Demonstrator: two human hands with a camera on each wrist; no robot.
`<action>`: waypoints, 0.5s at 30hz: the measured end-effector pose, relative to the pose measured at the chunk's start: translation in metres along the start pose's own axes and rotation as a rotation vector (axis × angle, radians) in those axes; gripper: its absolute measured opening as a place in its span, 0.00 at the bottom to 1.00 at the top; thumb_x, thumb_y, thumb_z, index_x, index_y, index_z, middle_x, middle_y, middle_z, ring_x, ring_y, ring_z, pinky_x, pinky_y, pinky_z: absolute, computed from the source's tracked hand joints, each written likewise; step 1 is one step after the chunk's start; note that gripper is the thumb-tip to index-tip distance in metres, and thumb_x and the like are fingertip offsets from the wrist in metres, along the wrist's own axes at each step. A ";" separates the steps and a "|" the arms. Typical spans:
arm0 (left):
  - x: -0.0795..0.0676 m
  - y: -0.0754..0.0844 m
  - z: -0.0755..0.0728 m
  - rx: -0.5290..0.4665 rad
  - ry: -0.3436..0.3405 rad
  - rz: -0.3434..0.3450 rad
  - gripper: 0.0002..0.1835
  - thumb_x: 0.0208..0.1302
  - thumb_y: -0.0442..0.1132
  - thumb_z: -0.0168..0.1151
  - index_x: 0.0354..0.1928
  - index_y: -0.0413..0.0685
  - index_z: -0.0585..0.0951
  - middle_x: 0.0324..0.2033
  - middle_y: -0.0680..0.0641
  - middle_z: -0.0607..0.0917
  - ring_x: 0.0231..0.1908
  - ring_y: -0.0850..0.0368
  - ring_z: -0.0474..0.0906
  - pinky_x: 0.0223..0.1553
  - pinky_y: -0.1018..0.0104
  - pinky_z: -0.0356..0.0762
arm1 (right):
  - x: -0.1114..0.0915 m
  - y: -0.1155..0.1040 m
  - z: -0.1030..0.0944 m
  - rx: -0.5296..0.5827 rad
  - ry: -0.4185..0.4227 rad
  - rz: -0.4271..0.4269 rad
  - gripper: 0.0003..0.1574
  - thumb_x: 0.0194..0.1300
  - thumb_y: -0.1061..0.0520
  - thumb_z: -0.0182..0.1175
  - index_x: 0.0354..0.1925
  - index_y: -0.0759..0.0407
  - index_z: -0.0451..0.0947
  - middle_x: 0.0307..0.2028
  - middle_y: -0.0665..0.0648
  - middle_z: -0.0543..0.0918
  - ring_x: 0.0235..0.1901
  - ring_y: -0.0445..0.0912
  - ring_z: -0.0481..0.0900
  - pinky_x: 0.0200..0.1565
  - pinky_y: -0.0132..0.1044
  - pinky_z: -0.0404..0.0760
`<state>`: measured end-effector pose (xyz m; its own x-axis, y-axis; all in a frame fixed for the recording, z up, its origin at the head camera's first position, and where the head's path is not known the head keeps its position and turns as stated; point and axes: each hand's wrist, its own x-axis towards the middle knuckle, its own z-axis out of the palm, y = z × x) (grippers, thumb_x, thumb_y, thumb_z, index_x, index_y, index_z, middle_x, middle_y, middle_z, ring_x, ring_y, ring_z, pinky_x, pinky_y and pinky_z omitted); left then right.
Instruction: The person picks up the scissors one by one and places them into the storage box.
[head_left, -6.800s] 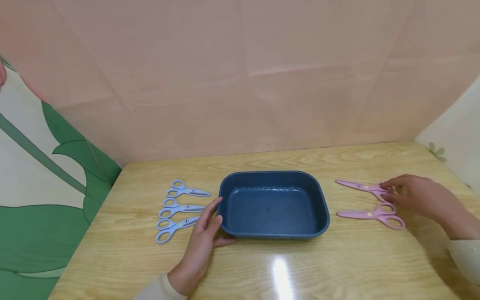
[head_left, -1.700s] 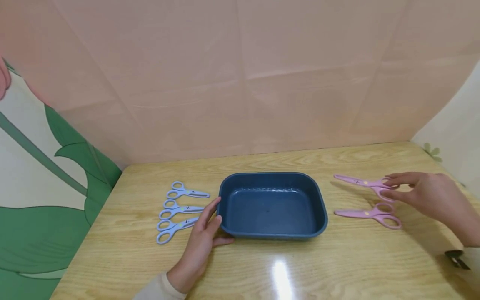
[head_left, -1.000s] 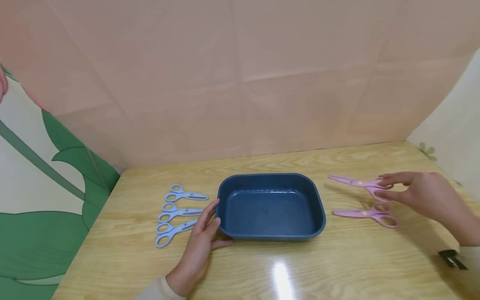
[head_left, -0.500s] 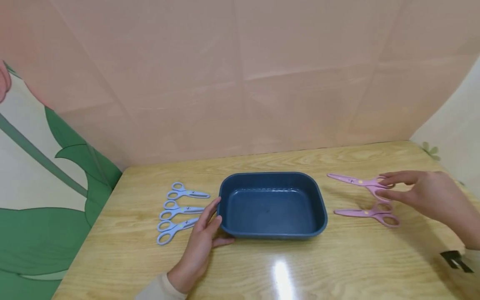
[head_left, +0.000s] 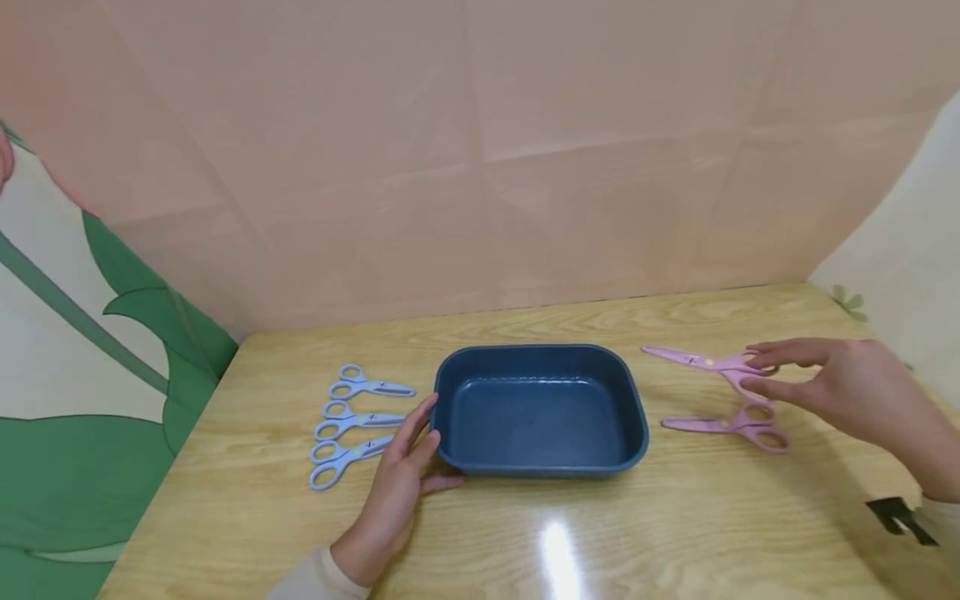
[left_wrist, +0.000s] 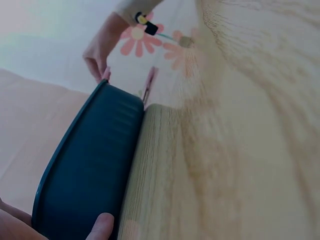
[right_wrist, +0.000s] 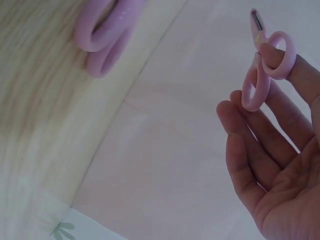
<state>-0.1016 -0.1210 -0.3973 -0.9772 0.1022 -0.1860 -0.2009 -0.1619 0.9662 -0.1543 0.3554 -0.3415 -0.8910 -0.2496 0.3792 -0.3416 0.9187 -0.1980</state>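
A dark blue rectangular plastic basin [head_left: 540, 425] stands on the wooden table with nothing in it. My left hand [head_left: 393, 483] holds its near left corner, fingertips at the left rim and one digit against the front wall. In my right hand [head_left: 843, 383] are pink scissors [head_left: 708, 362], held by the handle loops, blades pointing left. One digit passes through a loop in the right wrist view, where the other fingers spread loosely. A second pair of pink scissors [head_left: 723, 425] lies on the table just below them.
Three pairs of light blue scissors, the top pair [head_left: 367, 383] among them, lie in a column left of the basin. A pink covered wall [head_left: 480, 167] rises behind the table [head_left: 480, 542]. Green leaf-patterned cloth [head_left: 75, 475] hangs at the left.
Earlier the upper pink scissors lay flat under my right fingers. Now they are raised off the table and have shifted left toward the basin. My left hand has stayed at the basin.
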 end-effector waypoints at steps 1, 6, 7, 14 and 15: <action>0.000 0.000 0.000 0.002 0.000 -0.003 0.28 0.78 0.37 0.45 0.77 0.56 0.59 0.78 0.45 0.52 0.73 0.39 0.59 0.45 0.49 0.87 | 0.000 -0.001 -0.001 0.003 -0.003 0.007 0.23 0.48 0.45 0.77 0.44 0.49 0.88 0.34 0.55 0.91 0.10 0.27 0.55 0.13 0.30 0.54; 0.000 0.002 0.000 0.020 0.001 -0.002 0.28 0.78 0.36 0.45 0.77 0.56 0.59 0.78 0.45 0.52 0.71 0.38 0.61 0.45 0.49 0.87 | 0.004 -0.005 -0.004 0.017 -0.021 0.026 0.22 0.49 0.45 0.77 0.44 0.50 0.88 0.38 0.61 0.90 0.11 0.29 0.62 0.13 0.31 0.56; 0.000 0.002 0.000 0.022 0.002 -0.004 0.28 0.78 0.36 0.45 0.77 0.56 0.59 0.78 0.45 0.52 0.71 0.38 0.62 0.45 0.49 0.87 | 0.005 -0.006 -0.005 0.024 -0.024 0.028 0.23 0.49 0.45 0.77 0.44 0.51 0.88 0.39 0.62 0.90 0.11 0.29 0.63 0.14 0.31 0.57; 0.000 0.001 0.001 0.035 0.005 -0.006 0.28 0.78 0.36 0.44 0.77 0.56 0.58 0.78 0.44 0.52 0.72 0.39 0.61 0.44 0.50 0.87 | 0.013 -0.014 -0.011 0.052 -0.005 0.025 0.18 0.48 0.45 0.77 0.39 0.47 0.90 0.43 0.63 0.89 0.13 0.28 0.67 0.16 0.30 0.62; 0.001 0.001 0.001 0.035 0.008 -0.008 0.28 0.78 0.36 0.45 0.77 0.57 0.59 0.78 0.45 0.53 0.72 0.39 0.61 0.44 0.50 0.87 | 0.014 -0.015 -0.011 0.051 -0.007 0.027 0.17 0.48 0.45 0.77 0.38 0.46 0.90 0.44 0.62 0.89 0.14 0.28 0.68 0.17 0.30 0.63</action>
<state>-0.1025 -0.1202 -0.3960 -0.9761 0.0959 -0.1950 -0.2062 -0.1264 0.9703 -0.1579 0.3414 -0.3228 -0.9021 -0.2269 0.3671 -0.3320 0.9083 -0.2544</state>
